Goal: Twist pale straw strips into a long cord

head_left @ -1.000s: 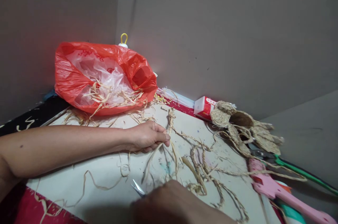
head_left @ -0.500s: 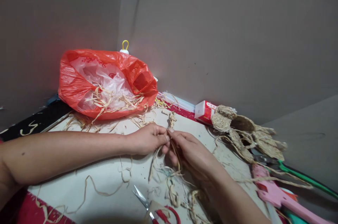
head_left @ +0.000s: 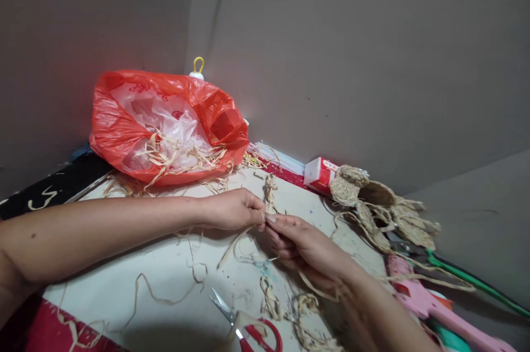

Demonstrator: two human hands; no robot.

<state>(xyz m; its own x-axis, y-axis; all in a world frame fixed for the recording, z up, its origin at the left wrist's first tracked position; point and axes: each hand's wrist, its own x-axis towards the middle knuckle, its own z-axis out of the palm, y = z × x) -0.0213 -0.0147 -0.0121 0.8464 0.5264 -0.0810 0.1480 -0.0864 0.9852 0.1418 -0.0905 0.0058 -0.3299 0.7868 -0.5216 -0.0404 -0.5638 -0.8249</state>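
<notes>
Left grip (head_left: 261,217), right grip (head_left: 270,221) pinch braid (head_left: 270,192), apparently pointing away.

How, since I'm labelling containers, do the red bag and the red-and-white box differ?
The red bag is crumpled plastic; the box has straight edges. The bag is much larger than the box. The bag gapes, pale strands at its mouth; the box shows no opening. Both have red on them and sit near the wall.

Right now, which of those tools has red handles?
The silver-bladed scissors at the bottom of the view; the glue gun is pink, and the pliers-like tool is green-handled.
</notes>
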